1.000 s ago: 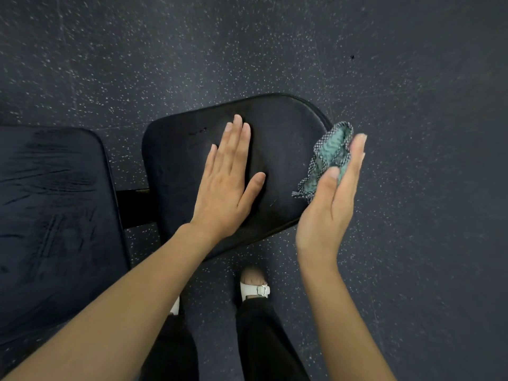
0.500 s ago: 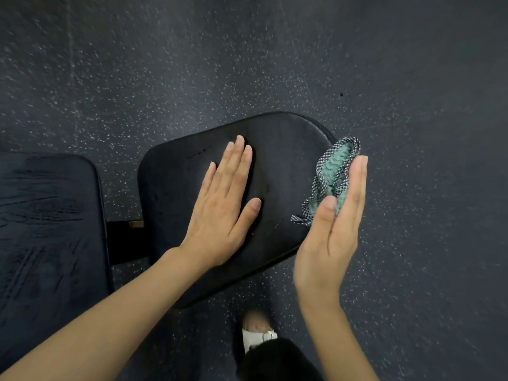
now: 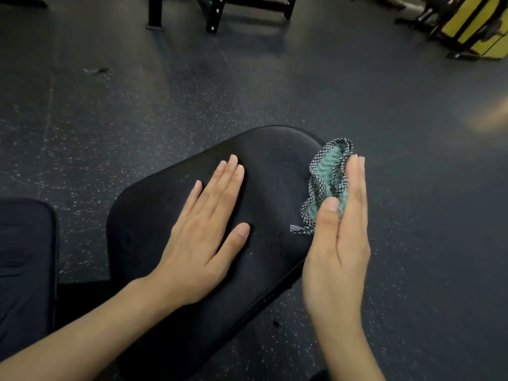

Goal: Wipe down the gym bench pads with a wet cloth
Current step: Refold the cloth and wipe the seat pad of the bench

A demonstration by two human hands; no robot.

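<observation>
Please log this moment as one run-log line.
left hand flat on seat pad | right hand pinches teal cloth at pad's right edge | second pad at left

**Dark speckled gym floor, equipment along the far edge**

The floor [image 3: 412,166] is dark rubber matting, flecked all over with small white specks. A faint seam [image 3: 50,111] runs away from the camera on the left side, and a small scrap of debris [image 3: 95,70] lies near it. At the far edge stand the black metal legs [image 3: 213,12] of a frame, with bolt heads showing. Blurred yellow-and-black equipment [image 3: 472,26] sits in the far right corner. A soft, warm patch of reflected light [image 3: 489,116] lies on the floor at the right.
</observation>
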